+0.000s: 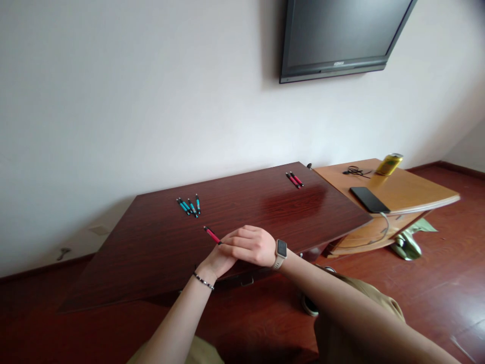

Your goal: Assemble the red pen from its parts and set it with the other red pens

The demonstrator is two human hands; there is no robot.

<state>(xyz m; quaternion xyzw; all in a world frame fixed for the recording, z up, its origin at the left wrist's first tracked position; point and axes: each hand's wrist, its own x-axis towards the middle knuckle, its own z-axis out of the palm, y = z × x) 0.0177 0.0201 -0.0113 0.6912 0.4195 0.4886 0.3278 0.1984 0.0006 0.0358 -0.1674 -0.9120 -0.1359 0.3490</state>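
My right hand (pixel 252 245) lies over my left hand (pixel 220 260) above the front part of the dark table, its fingers closed across the left. The left hand's fingers are mostly hidden beneath it. A pink pen (pixel 212 235) with a black end sticks out up and left from beside the hands. Its lower end is covered, so I cannot tell whether it is held or lies on the table. Farther back on the left, several teal pens (pixel 188 206) lie close together. Two pink pens (pixel 294 179) rest side by side near the far right corner.
The dark red wooden table (pixel 151 253) stands against a white wall. To its right, a lower wooden cabinet (pixel 420 189) bears a black phone (pixel 369 199), a yellow can (pixel 389 165) and a coiled black cable (pixel 356 171). A television (pixel 341 38) hangs above.
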